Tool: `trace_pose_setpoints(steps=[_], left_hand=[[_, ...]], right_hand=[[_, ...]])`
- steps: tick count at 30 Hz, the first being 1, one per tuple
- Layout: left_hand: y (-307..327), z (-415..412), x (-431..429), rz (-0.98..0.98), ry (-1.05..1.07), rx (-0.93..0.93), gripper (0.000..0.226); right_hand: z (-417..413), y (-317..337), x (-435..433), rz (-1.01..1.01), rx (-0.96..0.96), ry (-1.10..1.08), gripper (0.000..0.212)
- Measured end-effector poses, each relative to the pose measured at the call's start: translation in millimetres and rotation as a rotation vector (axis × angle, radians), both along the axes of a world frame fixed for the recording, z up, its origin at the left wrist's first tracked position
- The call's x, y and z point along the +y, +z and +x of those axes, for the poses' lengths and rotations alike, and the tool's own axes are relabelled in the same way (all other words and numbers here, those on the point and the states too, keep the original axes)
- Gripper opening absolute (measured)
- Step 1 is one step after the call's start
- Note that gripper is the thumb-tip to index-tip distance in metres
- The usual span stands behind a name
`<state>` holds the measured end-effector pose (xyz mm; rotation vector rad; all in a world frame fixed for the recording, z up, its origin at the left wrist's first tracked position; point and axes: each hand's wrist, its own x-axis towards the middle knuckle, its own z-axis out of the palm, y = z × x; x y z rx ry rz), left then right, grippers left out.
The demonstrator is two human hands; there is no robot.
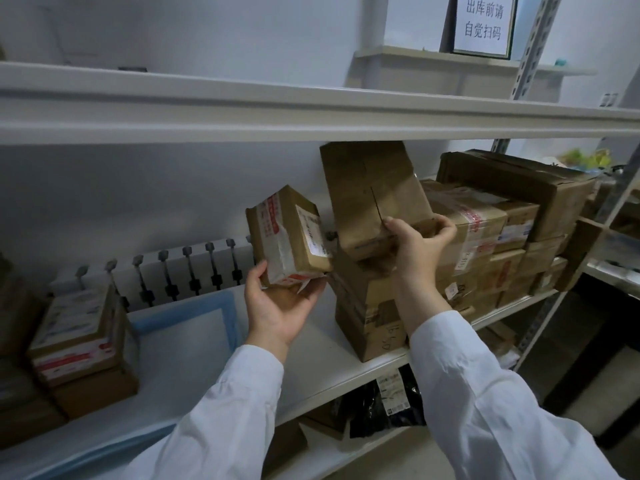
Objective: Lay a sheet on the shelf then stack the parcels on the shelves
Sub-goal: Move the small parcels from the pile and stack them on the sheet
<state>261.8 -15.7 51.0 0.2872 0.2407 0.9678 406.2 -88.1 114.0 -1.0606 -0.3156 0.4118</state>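
Sleeves [485, 393], white. Left hand [280, 306]: fingers curled under small parcel [291, 237]. Right hand [415, 251]: fingers pinching tall box [370, 195], tilted on stack [370, 306]. Recommended: seat both flat, edges flush.

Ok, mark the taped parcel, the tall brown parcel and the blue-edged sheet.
taped parcel [291, 237]: head view, on its facing side, between tape and label.
tall brown parcel [363, 188]: head view, on its plain front face.
blue-edged sheet [180, 341]: head view, on its bare white middle.
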Motion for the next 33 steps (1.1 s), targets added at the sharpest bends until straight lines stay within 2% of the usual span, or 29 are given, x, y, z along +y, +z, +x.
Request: trace_pose_setpoints(steps=[6,12,14,20,25,29,33], left_hand=[[-2.4,-44.7,19.7,-0.045,0.171,0.042,0.04],[-0.1,-97.4,29.6,-0.057,0.337,0.178,0.019],[1.7,-112.7,31.5,-0.039,0.386,0.235,0.021],[6.0,-174.0,45.1,0.004,0.589,0.482,0.048],[13.1,-222.7,55.5,-0.079,0.61,0.648,0.048],[13.1,-239.8,61.7,-0.161,0.6,0.644,0.039],[15.7,-249.1,69.7,-0.156,0.588,0.654,0.037]], right_hand=[[-37.2,-4.0,28.1,-0.068,-0.075,0.102,0.063],[-81.7,-10.7,58.1,-0.148,-0.107,0.257,0.069],[-96.1,-14.1,67.4,-0.164,-0.076,0.287,0.069],[-134.6,-23.9,85.0,-0.11,0.163,0.433,0.063],[-159.8,-28.9,91.7,-0.145,0.265,0.496,0.057],[-176.4,-32.5,95.2,-0.135,0.337,0.558,0.058],[-186.8,-36.7,97.9,-0.161,0.339,0.596,0.058]])
